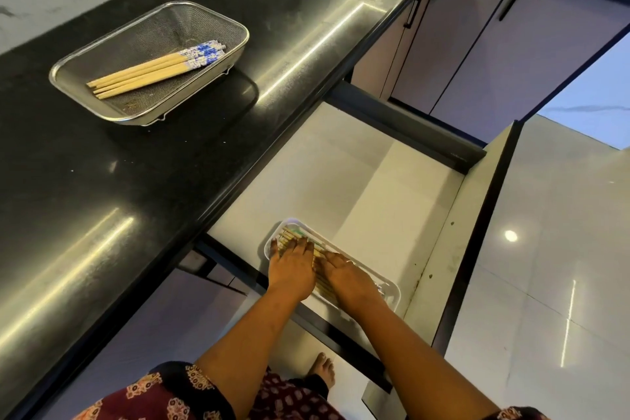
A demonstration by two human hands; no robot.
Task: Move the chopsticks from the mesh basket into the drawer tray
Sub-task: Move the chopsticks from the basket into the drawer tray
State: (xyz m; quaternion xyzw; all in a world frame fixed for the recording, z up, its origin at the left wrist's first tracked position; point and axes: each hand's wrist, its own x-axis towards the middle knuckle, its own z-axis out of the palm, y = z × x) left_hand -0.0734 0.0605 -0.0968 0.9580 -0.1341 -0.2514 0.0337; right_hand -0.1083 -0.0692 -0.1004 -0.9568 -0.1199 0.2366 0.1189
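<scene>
Patterned sleeve and skirt fabric fill the bottom edge of the view; both forearms reach down from there into the open drawer.

Left hand: palm down, fingers spread flat over the chopsticks already in the white tray. Nothing gripped.

Right hand: also flat, fingers extended, resting on the same bundle just beside the left. No pinch or closed grasp visible.

Judgement: both palms lie along the bundle, probably to press and square the sticks so they sit parallel and below the tray rim. That would leave room for more and keep them from rolling.

Tray chopsticks: only the far ends show past the left fingers, pale with some green. Count not readable.

Tray sits at the near left of the drawer floor, long axis diagonal. Rest of drawer floor bare.

Mesh basket stands on the black countertop, well apart from the drawer and above it. Remaining chopsticks lie inside as one loose bundle, blue-and-white patterned ends toward the far right corner, plain tips toward the near left.

Task status: partly done, with one bundle still to transfer.
</scene>
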